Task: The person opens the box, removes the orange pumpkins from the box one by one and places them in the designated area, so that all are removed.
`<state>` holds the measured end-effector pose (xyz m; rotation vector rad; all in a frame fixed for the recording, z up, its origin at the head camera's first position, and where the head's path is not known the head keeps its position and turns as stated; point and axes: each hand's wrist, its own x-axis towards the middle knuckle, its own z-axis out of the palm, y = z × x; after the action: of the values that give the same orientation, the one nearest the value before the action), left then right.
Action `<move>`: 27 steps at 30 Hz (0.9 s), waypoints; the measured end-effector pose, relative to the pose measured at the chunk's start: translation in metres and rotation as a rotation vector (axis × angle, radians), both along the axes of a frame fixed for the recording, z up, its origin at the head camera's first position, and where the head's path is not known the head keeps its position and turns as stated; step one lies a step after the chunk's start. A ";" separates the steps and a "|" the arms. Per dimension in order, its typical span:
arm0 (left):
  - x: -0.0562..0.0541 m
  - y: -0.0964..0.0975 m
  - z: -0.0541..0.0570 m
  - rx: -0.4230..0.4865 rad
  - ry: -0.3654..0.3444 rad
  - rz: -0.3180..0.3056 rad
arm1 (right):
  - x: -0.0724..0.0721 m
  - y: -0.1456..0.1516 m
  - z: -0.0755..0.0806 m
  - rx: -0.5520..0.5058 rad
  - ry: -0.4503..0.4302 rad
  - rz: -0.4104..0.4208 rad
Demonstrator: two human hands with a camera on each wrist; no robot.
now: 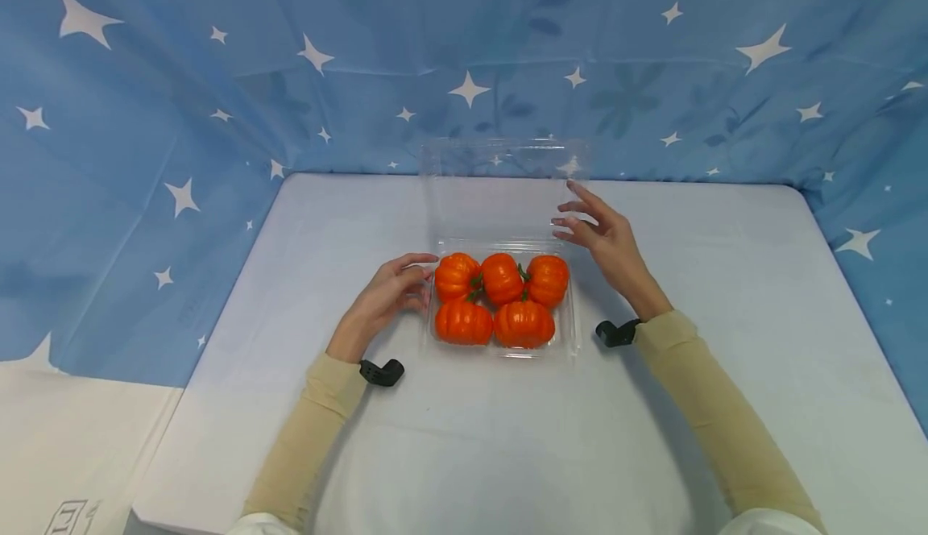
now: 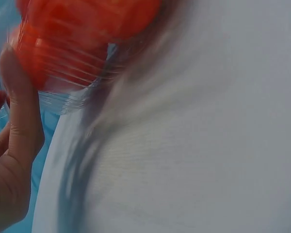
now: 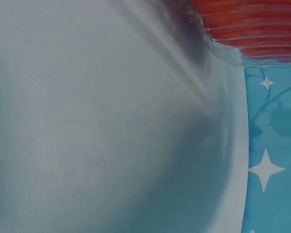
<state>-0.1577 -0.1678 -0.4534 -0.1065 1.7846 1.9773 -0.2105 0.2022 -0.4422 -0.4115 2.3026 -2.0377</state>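
Observation:
A clear plastic clamshell box (image 1: 576, 333) lies with its hinged lid (image 1: 500, 205) raised at the back. Several small orange pumpkins (image 1: 524, 324) with green stems sit inside in two rows. At the box's left side is my left hand (image 1: 384, 293), its thumb and fingers touching the wall near the back corner. The left wrist view shows the thumb (image 2: 20, 107) lying along the clear ribbed wall. My right hand (image 1: 609, 241) reaches the lid's right edge with spread, lightly bent fingers. Little of that hand shows in the right wrist view.
A white table (image 1: 507, 438) lies under the box. Blue cloth with white stars (image 1: 464, 35) hangs behind it and along the sides. Black wrist devices (image 1: 383, 372) sit on both forearms. Pale printed material (image 1: 65, 438) is at the lower left.

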 end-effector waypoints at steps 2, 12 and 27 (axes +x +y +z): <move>-0.002 0.000 -0.001 -0.016 0.009 -0.012 | 0.000 -0.001 -0.002 0.007 -0.022 -0.001; -0.011 -0.003 -0.004 -0.042 0.070 -0.037 | -0.008 -0.005 -0.008 0.024 -0.187 -0.036; -0.017 -0.009 -0.016 0.059 0.073 -0.049 | -0.019 -0.009 -0.017 0.030 -0.443 -0.029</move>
<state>-0.1748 -0.1770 -0.4695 0.0285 1.7553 2.0209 -0.2299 0.1935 -0.4589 0.0729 2.0720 -1.8670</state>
